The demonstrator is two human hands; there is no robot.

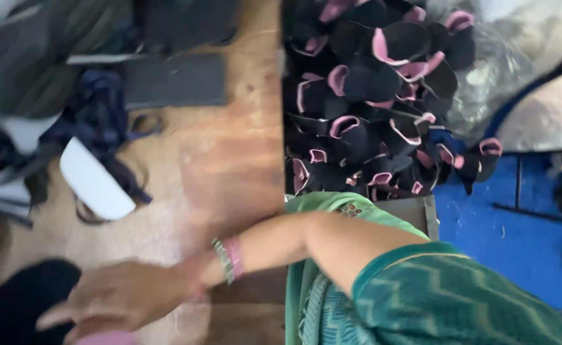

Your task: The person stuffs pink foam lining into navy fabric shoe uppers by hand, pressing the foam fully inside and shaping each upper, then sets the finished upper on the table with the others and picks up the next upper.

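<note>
Your one visible hand [124, 297] reaches across the wooden worktop [230, 153] toward its lower left corner; going by the arm, which crosses from your right side, it looks like your right hand, though the blur leaves that unsure. The fingers [57, 314] are spread and loosely extended, flat and low over the wood, and they close around nothing that you can make out. Just under the fingertips, at the bottom edge of the view, sits a pink piece [105, 338], touching or nearly touching the hand; the blur hides which. A dark black mass [19, 300] lies just beside the hand on the left. On your wrist sit bangles [230, 259], green and pink. Farther up the worktop lies a white curved piece [95, 180] beside tangled dark blue straps [105, 118], and a flat grey slab [175, 80]. Off the worktop's right edge, well apart from the hand, is a heap of black pieces with pink lining [377, 102]. Your other hand is out of view.
</note>
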